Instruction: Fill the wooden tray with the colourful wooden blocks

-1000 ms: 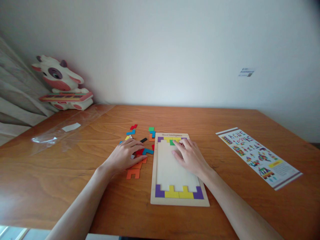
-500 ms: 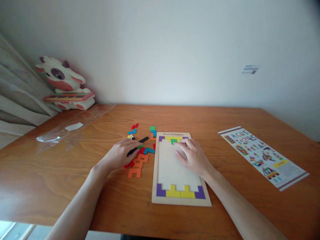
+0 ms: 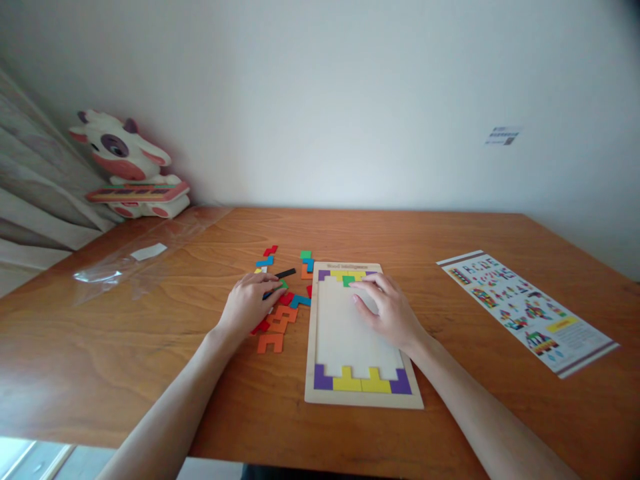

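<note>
A pale wooden puzzle board (image 3: pixel 311 347) lies flat, with purple and yellow blocks along its top and bottom ends. One green block (image 3: pixel 349 281) sits in the board just under the top yellow blocks. My right hand (image 3: pixel 387 312) is over the board's right side, fingers apart, its index fingertip at the green block's edge. Left of the board, my left hand (image 3: pixel 249 303) rests on a loose pile of blocks with its fingers spread. By its fingertips are a small green block (image 3: pixel 284 284) and a black bar (image 3: pixel 285 273); other pieces are hidden beneath the palm.
Orange blocks (image 3: pixel 271 343), a blue block (image 3: pixel 301 301) and several others lie between left hand and board. A printed picture sheet (image 3: pixel 530 313) is on the right. Clear plastic wrapping (image 3: pixel 107 270) and a cow-shaped toy keyboard (image 3: pixel 137 167) are at the back left of the wooden table (image 3: pixel 125 360).
My left hand has shifted slightly over the pile, and the black bar and green block near it have moved a little. My right index finger has drawn slightly back from the green block.
</note>
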The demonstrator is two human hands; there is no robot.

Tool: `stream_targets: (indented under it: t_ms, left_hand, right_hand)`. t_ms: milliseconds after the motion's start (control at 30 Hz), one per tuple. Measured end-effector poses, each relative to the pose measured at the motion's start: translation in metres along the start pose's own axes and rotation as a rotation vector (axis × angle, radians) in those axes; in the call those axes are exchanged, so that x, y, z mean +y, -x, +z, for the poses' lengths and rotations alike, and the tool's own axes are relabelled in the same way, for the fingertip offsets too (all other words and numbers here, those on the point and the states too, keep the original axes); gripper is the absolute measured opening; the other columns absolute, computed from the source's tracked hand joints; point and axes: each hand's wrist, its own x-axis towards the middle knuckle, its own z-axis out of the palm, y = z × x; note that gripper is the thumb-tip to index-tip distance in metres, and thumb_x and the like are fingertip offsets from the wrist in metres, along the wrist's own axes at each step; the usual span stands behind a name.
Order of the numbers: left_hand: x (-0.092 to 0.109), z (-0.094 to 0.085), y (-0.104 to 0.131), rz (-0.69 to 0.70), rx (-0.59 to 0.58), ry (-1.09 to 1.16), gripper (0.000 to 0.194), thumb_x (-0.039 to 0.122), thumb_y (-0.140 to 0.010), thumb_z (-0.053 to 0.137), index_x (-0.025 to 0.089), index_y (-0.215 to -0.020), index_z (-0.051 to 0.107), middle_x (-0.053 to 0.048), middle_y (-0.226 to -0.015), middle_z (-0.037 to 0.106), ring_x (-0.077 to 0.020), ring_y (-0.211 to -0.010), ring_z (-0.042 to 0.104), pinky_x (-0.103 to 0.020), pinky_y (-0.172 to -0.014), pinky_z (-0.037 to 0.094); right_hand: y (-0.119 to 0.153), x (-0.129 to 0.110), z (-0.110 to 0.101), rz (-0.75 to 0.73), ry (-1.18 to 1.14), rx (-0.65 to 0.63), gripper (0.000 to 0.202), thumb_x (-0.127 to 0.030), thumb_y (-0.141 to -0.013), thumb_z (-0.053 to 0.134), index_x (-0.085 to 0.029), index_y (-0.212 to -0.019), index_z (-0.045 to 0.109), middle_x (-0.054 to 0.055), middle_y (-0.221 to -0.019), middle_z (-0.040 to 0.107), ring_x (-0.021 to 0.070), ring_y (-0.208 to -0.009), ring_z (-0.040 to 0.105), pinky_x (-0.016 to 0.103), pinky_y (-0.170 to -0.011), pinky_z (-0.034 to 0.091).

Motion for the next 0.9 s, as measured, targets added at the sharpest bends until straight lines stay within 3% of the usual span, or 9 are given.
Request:
stream_targets:
  t_ms: [167,400,533,633,733,900]
  left_hand:
    - [0.0,-0.001,0.0,-0.022,0.003,0.051,0.031,0.05,-0.091,0.059,0.026,-0.091,0.079,-0.005,-0.097,0.078,-0.0251,-0.094,0.07,-0.039,-0.09,0.056]
    - [-0.001,-0.003,-0.002,-0.077,-0.008,0.037,0.037,0.049,-0.089,0.061,0.022,-0.112,0.072,-0.005,-0.095,0.078,-0.0247,-0.09,0.072,-0.036,-0.084,0.057]
    - [0.005,-0.005,-0.002,-0.042,0.085,0.134,0.034,0.048,-0.09,0.061,0.022,-0.109,0.072,-0.005,-0.103,0.077,-0.0225,-0.095,0.072,-0.034,-0.089,0.057]
    - [0.021,-0.009,-0.003,0.063,0.158,0.272,0.028,0.042,-0.09,0.064,0.021,-0.105,0.073,-0.006,-0.106,0.076,-0.0207,-0.096,0.072,-0.033,-0.093,0.057]
    - [0.051,-0.012,-0.007,0.22,0.138,0.432,0.018,0.035,-0.089,0.068,0.02,-0.097,0.074,-0.007,-0.104,0.076,-0.0191,-0.095,0.073,-0.031,-0.09,0.059]
    - [0.103,-0.005,-0.008,0.5,-0.167,0.595,0.014,0.027,-0.093,0.064,0.018,-0.097,0.074,-0.008,-0.103,0.075,-0.0147,-0.089,0.072,-0.023,-0.083,0.059]
  right_hand:
    - [-0.001,0.002,0.0,0.052,-0.096,0.08,0.018,-0.026,-0.095,0.054,-0.025,-0.109,0.066,0.007,-0.101,0.063,0.0236,-0.099,0.062,0.043,-0.09,0.053]
    - [-0.002,0.007,-0.001,0.119,-0.169,0.206,0.016,-0.024,-0.094,0.055,-0.023,-0.107,0.063,0.007,-0.101,0.064,0.0218,-0.092,0.061,0.039,-0.083,0.053]
    - [-0.003,0.009,-0.001,0.147,-0.203,0.222,0.015,-0.025,-0.094,0.054,-0.023,-0.106,0.063,0.008,-0.101,0.065,0.0216,-0.093,0.061,0.039,-0.081,0.054]
    - [-0.002,0.01,-0.001,0.148,-0.201,0.219,0.015,-0.025,-0.094,0.054,-0.023,-0.106,0.064,0.008,-0.1,0.065,0.0214,-0.092,0.061,0.04,-0.082,0.054]
    - [-0.002,0.01,-0.001,0.135,-0.207,0.218,0.015,-0.026,-0.095,0.054,-0.023,-0.106,0.063,0.008,-0.1,0.064,0.0214,-0.092,0.061,0.039,-0.082,0.054]
    - [-0.003,0.006,-0.002,0.121,-0.22,0.202,0.014,-0.026,-0.095,0.054,-0.024,-0.105,0.063,0.008,-0.102,0.064,0.0214,-0.093,0.061,0.037,-0.081,0.054]
